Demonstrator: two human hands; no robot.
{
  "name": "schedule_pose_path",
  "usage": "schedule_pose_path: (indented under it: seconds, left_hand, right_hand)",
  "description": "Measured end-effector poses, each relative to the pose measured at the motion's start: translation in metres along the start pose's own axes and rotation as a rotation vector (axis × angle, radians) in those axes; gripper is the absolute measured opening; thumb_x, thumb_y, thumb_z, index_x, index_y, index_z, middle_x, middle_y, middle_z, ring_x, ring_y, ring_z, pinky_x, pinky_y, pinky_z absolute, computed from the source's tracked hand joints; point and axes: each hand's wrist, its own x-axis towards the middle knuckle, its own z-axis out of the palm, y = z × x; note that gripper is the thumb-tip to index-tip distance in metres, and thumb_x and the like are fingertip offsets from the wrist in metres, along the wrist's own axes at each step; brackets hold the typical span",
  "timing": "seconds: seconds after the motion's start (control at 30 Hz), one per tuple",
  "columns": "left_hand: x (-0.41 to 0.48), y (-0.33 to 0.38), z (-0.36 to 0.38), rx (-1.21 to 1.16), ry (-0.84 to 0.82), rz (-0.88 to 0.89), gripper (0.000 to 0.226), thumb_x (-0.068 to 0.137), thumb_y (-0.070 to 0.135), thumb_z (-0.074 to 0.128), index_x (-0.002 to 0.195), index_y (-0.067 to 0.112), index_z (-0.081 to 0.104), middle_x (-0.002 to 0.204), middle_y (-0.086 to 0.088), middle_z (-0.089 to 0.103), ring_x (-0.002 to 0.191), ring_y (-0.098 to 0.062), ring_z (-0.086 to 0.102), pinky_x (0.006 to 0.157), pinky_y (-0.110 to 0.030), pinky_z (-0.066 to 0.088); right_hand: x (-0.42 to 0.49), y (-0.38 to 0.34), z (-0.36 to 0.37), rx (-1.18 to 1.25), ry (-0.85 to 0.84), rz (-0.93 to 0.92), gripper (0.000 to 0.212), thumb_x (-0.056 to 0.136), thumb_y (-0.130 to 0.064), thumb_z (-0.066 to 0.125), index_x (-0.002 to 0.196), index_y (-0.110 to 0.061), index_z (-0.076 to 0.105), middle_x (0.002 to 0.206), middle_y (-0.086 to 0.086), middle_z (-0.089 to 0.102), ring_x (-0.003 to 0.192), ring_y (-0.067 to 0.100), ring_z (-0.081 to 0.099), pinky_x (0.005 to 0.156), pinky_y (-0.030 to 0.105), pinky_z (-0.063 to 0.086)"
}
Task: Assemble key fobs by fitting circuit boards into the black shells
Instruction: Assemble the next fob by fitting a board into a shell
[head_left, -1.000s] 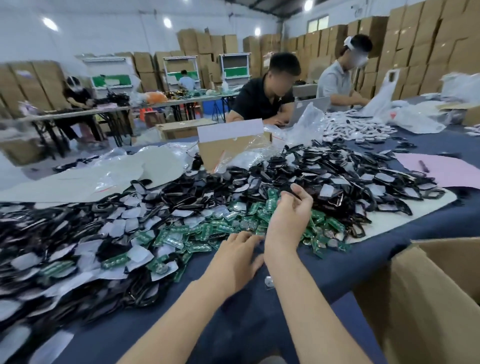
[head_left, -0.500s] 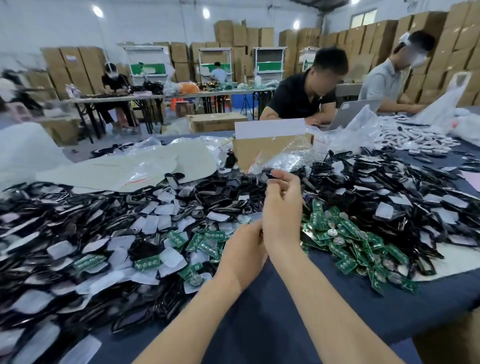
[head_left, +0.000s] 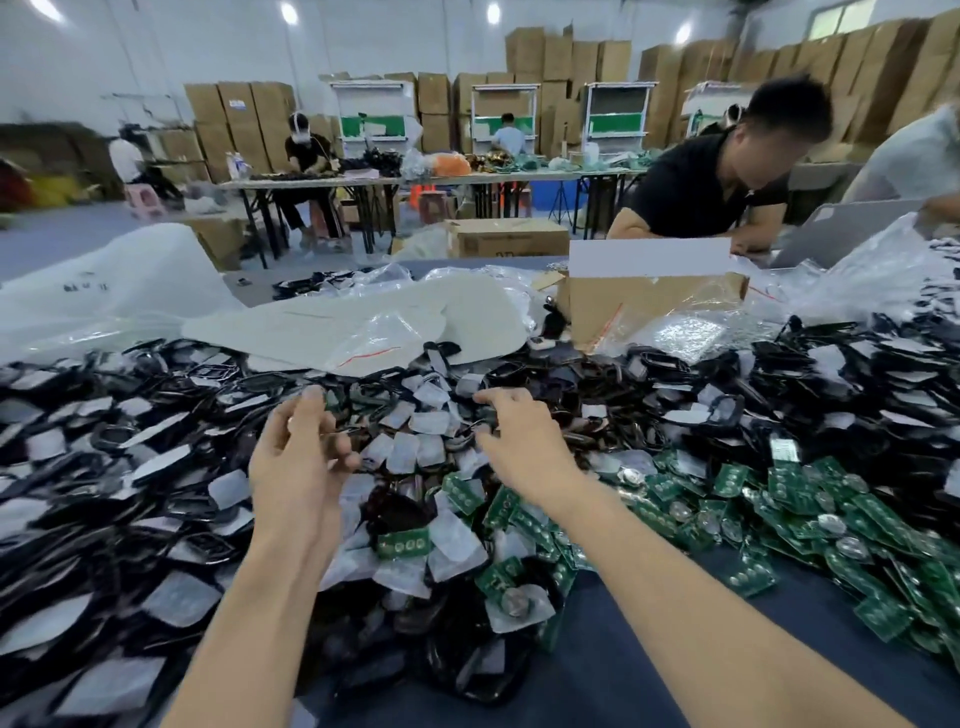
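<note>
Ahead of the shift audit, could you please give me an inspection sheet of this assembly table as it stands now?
Surface: dark blue table cover, mostly buried under parts.
Job's things: black shells heaped across the left and centre; green circuit boards heaped on the right, a few mixed among the shells.
Clutter: clear plastic bags and a cardboard box behind the heaps.
Hands: left hand above the shells, fingers curled, grip unclear; right hand with fingers spread, reaching onto the shells.
Cables: nothing seen.
Surroundings: a person in a black shirt opposite, other workers at far tables, stacked cartons along the walls.
</note>
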Motion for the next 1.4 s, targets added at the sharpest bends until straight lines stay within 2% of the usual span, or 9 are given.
schedule_pose_path:
  seconds: [0.13, 0.4, 0.57, 0.7, 0.9, 1.0, 1.23, 1.33, 1.4]
  left_hand:
    - [0.012, -0.002, -0.018, -0.041, -0.029, 0.029, 0.011, 0.098, 0.029, 0.062, 0.089, 0.022, 0.062, 0.062, 0.008, 0.051, 0.049, -0.007, 0.045, 0.044, -0.020, 0.041]
    - [0.018, -0.012, -0.022, -0.122, 0.091, -0.116, 0.023, 0.104, 0.032, 0.053, 0.093, 0.013, 0.060, 0.069, 0.003, 0.058, 0.050, -0.009, 0.052, 0.045, -0.024, 0.046]
    - [0.017, -0.011, -0.022, -0.077, 0.007, -0.102, 0.020, 0.101, 0.009, 0.056, 0.108, 0.019, 0.072, 0.066, 0.004, 0.060, 0.056, -0.008, 0.057, 0.051, -0.024, 0.051]
    - [0.019, -0.003, -0.037, 0.085, -0.029, 0.003, 0.026, 0.100, 0.012, 0.058, 0.116, 0.030, 0.069, 0.077, 0.005, 0.063, 0.067, -0.007, 0.062, 0.062, -0.024, 0.054]
    - [0.042, 0.038, -0.078, 0.317, 0.062, 0.182, 0.016, 0.095, 0.019, 0.068, 0.104, 0.032, 0.069, 0.079, 0.012, 0.074, 0.073, -0.004, 0.068, 0.075, -0.027, 0.058]
    - [0.049, 0.056, -0.098, 0.443, 0.053, 0.223, 0.014, 0.094, 0.018, 0.068, 0.100, 0.030, 0.071, 0.078, 0.014, 0.074, 0.070, -0.001, 0.068, 0.067, -0.019, 0.056]
    - [0.043, 0.051, -0.107, 0.938, -0.257, 0.200, 0.014, 0.094, 0.016, 0.065, 0.089, 0.029, 0.064, 0.073, 0.010, 0.068, 0.061, -0.001, 0.059, 0.058, -0.020, 0.046]
    - [0.040, 0.042, -0.095, 1.108, -0.442, 0.204, 0.025, 0.094, 0.014, 0.062, 0.073, 0.025, 0.056, 0.058, 0.012, 0.060, 0.053, 0.004, 0.053, 0.049, -0.013, 0.035]
    - [0.039, 0.039, -0.088, 1.287, -0.576, 0.218, 0.012, 0.096, 0.013, 0.057, 0.084, 0.013, 0.061, 0.071, 0.002, 0.062, 0.075, -0.008, 0.064, 0.059, -0.018, 0.037]
  right_hand:
    - [0.017, -0.006, 0.015, -0.334, -0.221, -0.130, 0.053, 0.105, -0.042, 0.048, 0.153, -0.023, 0.036, 0.157, 0.009, 0.036, 0.144, 0.032, 0.032, 0.118, 0.046, 0.029]
    - [0.014, -0.013, 0.024, -0.566, -0.132, -0.179, 0.042, 0.107, -0.043, 0.040, 0.144, -0.026, 0.045, 0.138, 0.008, 0.051, 0.126, 0.031, 0.049, 0.110, 0.042, 0.035]
    - [0.015, -0.043, 0.026, -0.501, -0.016, -0.211, 0.041, 0.107, -0.034, 0.037, 0.145, -0.022, 0.046, 0.143, 0.008, 0.049, 0.128, 0.030, 0.048, 0.113, 0.043, 0.034]
    - [0.028, -0.089, 0.033, -0.393, 0.041, -0.318, 0.041, 0.106, -0.034, 0.037, 0.145, -0.022, 0.047, 0.141, 0.008, 0.051, 0.125, 0.029, 0.050, 0.108, 0.040, 0.039]
    - [0.045, -0.158, 0.063, -0.196, -0.100, -0.382, 0.041, 0.105, -0.033, 0.040, 0.142, -0.021, 0.052, 0.138, 0.012, 0.053, 0.125, 0.032, 0.049, 0.104, 0.044, 0.043]
    - [0.048, -0.181, 0.080, -0.204, -0.130, -0.413, 0.039, 0.105, -0.026, 0.040, 0.141, -0.020, 0.052, 0.136, 0.013, 0.055, 0.125, 0.034, 0.050, 0.103, 0.046, 0.044]
    - [0.054, -0.200, 0.085, -0.169, -0.055, -0.352, 0.046, 0.096, -0.006, 0.043, 0.137, -0.023, 0.055, 0.133, 0.009, 0.059, 0.121, 0.032, 0.054, 0.099, 0.044, 0.047]
    - [0.056, -0.215, 0.084, -0.103, -0.002, -0.378, 0.043, 0.098, -0.006, 0.040, 0.135, -0.021, 0.057, 0.131, 0.010, 0.062, 0.119, 0.031, 0.056, 0.101, 0.045, 0.047]
    - [0.059, -0.229, 0.085, -0.079, -0.001, -0.414, 0.038, 0.103, -0.013, 0.039, 0.135, -0.020, 0.058, 0.129, 0.010, 0.063, 0.119, 0.032, 0.056, 0.100, 0.046, 0.047]
